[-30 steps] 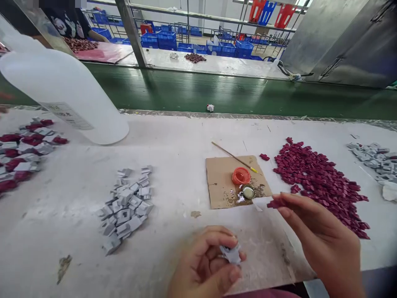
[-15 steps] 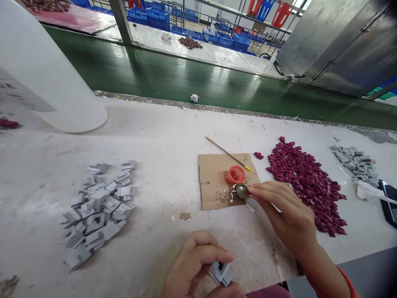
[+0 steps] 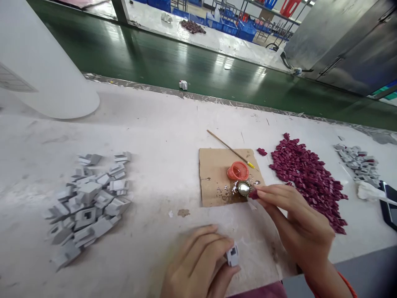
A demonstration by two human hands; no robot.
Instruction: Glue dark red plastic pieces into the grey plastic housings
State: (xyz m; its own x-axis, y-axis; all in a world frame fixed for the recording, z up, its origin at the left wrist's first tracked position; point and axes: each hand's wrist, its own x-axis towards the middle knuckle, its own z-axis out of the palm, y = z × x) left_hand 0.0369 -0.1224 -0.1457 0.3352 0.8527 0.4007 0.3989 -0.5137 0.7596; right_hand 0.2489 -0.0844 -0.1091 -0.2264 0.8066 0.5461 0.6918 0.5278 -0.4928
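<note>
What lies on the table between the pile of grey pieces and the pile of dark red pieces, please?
In the head view, a cardboard square lies between the grey pile and the red pile, carrying an orange cap and a small metal cap.

The piece [image 3: 232, 255] in the left hand [image 3: 198, 265] is pale grey with a dark opening. The piece [image 3: 253, 194] at the right hand's [image 3: 297, 223] fingertips is dark red, like the heap [image 3: 310, 178] just right of that hand. Just beyond the fingertips a cap [image 3: 243, 188] shines silvery, its contents perhaps clear, and past it sits an orange lid [image 3: 237, 170], both on brown cardboard [image 3: 214, 174]. The stick [image 3: 229, 150] is tan with a yellow tip. Left of the left hand lies a grey heap [image 3: 87, 203]. The table [image 3: 167, 128] is off-white; the belt [image 3: 198, 70] beyond is dark green.
</note>
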